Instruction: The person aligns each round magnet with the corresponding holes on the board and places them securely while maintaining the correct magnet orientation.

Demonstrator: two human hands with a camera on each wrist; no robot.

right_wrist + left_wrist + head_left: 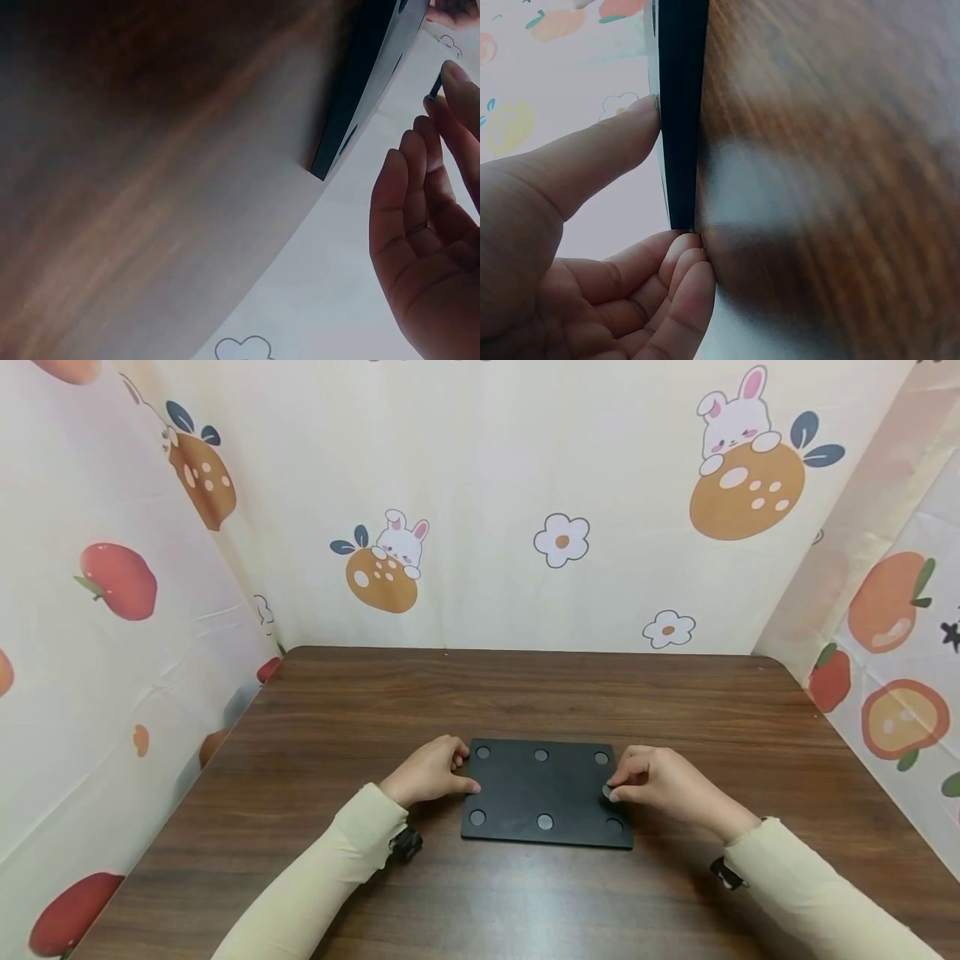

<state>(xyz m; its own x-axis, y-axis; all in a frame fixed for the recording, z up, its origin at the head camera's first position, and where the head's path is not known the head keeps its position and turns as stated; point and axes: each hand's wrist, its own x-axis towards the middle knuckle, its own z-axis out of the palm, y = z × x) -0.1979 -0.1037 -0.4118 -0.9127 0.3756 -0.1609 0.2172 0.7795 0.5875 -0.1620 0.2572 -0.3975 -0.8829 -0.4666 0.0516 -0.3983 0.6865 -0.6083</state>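
Observation:
A flat black board [551, 789] with round recesses near its edges lies on the table. Grey discs, such as this disc [545, 822], fill several of the recesses, while the lower right recess [615, 826] looks dark. My left hand [431, 770] grips the board's left edge, with its thumb [622, 142] on the top face and curled fingers against the side. Over the right part of the board, my right hand [663, 785] pinches a small grey disc [607, 791] between thumb and finger. In the right wrist view the pinched disc [435, 87] appears edge-on, apart from the board.
The brown wooden table [360, 702] extends all around the board. Behind it hangs a cream curtain [480, 485] printed with rabbits, fruit and flowers, and similar cloth [82, 693] lines both sides.

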